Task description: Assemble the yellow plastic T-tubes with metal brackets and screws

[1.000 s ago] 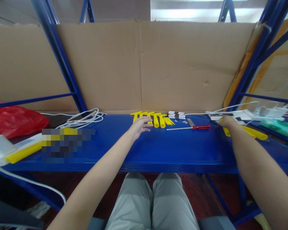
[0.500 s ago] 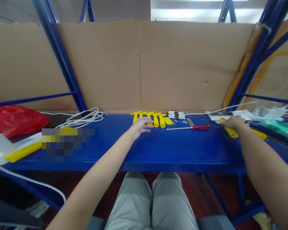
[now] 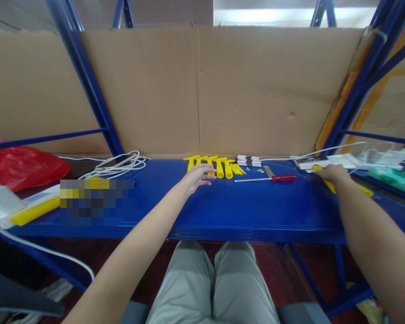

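Observation:
On the blue table [image 3: 243, 211], my left hand [image 3: 197, 179] is open, fingers apart, beside a row of yellow T-shaped pieces [image 3: 219, 168]. Thin yellow pieces [image 3: 238, 169] lie to their right, near a stack of white and black parts [image 3: 249, 160] and tiny metal bits [image 3: 261, 170]. A red-handled screwdriver [image 3: 283, 178] lies between my hands. At the right, my right hand [image 3: 335, 173] is closed over a yellow piece [image 3: 329, 184], palm down; its fingertips are mostly hidden. Another yellow piece [image 3: 364, 191] shows beyond my right wrist.
White cable coils [image 3: 121, 164] and a red plastic bag [image 3: 27, 166] are at the left, by a pixelated patch. A white power strip [image 3: 344, 160] and green packet [image 3: 393, 179] lie right. Cardboard [image 3: 148, 90] and blue posts [image 3: 87, 85] stand behind.
My right hand has shifted slightly, and the yellow piece under it has turned, showing less of its near end. My left hand has hardly moved.

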